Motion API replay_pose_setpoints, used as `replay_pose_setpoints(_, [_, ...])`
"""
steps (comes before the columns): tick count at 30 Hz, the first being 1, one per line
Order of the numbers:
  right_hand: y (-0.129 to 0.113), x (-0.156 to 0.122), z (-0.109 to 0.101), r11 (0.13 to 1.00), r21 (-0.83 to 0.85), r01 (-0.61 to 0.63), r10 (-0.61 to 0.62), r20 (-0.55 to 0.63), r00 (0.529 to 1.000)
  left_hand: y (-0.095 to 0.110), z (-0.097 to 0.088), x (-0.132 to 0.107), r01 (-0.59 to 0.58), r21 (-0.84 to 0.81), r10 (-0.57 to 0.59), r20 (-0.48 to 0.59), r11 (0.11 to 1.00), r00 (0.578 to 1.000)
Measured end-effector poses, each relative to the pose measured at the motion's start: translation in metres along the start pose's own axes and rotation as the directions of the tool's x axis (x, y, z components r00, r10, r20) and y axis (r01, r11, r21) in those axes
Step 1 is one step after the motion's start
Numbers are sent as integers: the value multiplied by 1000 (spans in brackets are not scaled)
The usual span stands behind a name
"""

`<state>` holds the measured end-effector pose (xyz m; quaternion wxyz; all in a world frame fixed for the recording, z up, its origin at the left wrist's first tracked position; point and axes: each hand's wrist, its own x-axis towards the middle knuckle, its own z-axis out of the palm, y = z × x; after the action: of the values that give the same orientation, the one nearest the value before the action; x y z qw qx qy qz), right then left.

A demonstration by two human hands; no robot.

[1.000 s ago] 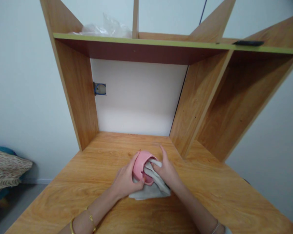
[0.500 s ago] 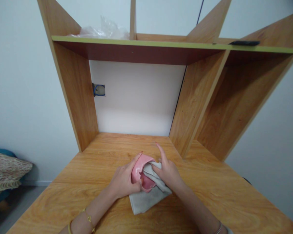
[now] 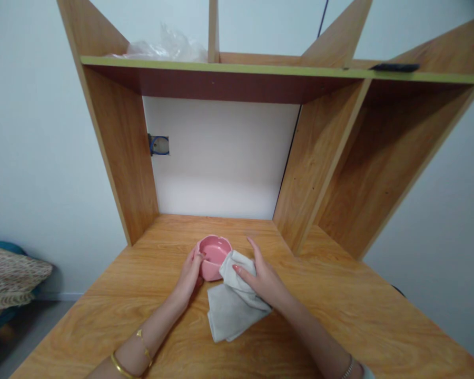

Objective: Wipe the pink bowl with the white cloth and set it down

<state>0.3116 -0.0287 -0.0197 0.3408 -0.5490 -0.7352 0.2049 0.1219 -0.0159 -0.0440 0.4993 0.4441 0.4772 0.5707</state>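
Note:
A pink, glossy ashtray-like bowl (image 3: pixel 211 270) with notches in its rim is gripped at its left side by my left hand (image 3: pixel 188 276). The thumb hooks over the rim and the bowl's opening faces up toward me. My right hand (image 3: pixel 266 281) pinches a light grey cloth (image 3: pixel 237 310) between thumb and fingers, with the index finger raised. A bunched part of the cloth lies against the bowl's right outer side, while the rest hangs down over the desk.
The wooden desktop (image 3: pixel 134 295) runs back to a shelf unit with upright panels (image 3: pixel 118 158). Clear plastic wrap (image 3: pixel 166 50) and a dark flat object (image 3: pixel 395 68) lie on the upper shelf. An open socket box (image 3: pixel 159 145) shows in the wall. Patterned fabric (image 3: pixel 13 271) is at the far left.
The bowl has been turned from tilted sideways to opening upward and shifted slightly left and away. The cloth has come out of the bowl's inside to its right outer side.

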Motion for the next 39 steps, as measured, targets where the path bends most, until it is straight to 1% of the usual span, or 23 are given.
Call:
replay_pose_setpoints(2, [-3, -2, 2, 999, -21, 32, -31, 68, 997, 1, -2, 0, 81, -168, -83, -1, 982, 997])
replay_pose_setpoints(4, [-5, -5, 4, 996, -31, 78, -72, 142, 987, 3, -4, 0, 123, -305, -124, 17, 945, 992])
replay_pose_setpoints(7, [-7, -8, 6, 989, 10, 146, -144, 210, 967, 8, -5, 1, 152, -411, -156, 22, 899, 987])
replay_pose_setpoints(9, [-6, -7, 7, 985, 68, 160, -170, 203, 964, 9, -5, 2, 161, -440, -171, 17, 883, 985])
replay_pose_setpoints(11, [-4, -5, 8, 979, 138, 147, -166, 134, 977, 9, -5, 3, 170, -448, -178, 24, 878, 984])
replay_pose_setpoints(14, [1, 1, 9, 962, 249, 111, -113, -7, 994, 7, -6, 5, 199, -412, -189, 66, 889, 980])
replay_pose_setpoints(16, [2, 4, 10, 947, 308, 91, -77, -59, 995, 7, -5, 5, 210, -365, -182, 110, 907, 977])
replay_pose_setpoints(20, [1, 6, 11, 917, 398, 39, -12, -69, 998, 6, -2, 4, 159, -268, -105, 203, 950, 974])
replay_pose_setpoints(24, [-3, 7, 13, 906, 423, 15, 12, -61, 998, 8, 2, -2, 114, -156, -66, 281, 981, 958])
replay_pose_setpoints(27, [-3, 8, 14, 936, 352, -8, 36, -74, 997, 9, 5, -6, 99, -100, -63, 311, 990, 948])
replay_pose_setpoints(29, [0, 10, 13, 959, 283, -22, 53, -103, 993, 8, 7, -8, 105, -131, -54, 346, 986, 937])
replay_pose_setpoints(31, [4, 13, 11, 970, 244, -17, 52, -137, 989, 5, 10, -9, 123, -178, -41, 405, 976, 913])
replay_pose_setpoints(33, [12, 16, 7, 977, 212, -19, 56, -168, 984, -1, 11, -8, 132, -166, -44, 449, 977, 892])
replay_pose_setpoints(35, [23, 19, -1, 987, 152, -45, 76, -207, 975, -6, 10, -6, 103, -96, -50, 438, 990, 898])
replay_pose_setpoints(37, [36, 22, -11, 995, 61, -77, 90, -256, 962, -9, 8, -3, 41, 0, -37, 417, 999, 908])
replay_pose_setpoints(39, [49, 25, -22, 991, -53, -126, 103, -316, 943, -8, 5, -1, -16, 84, -23, 443, 996, 896])
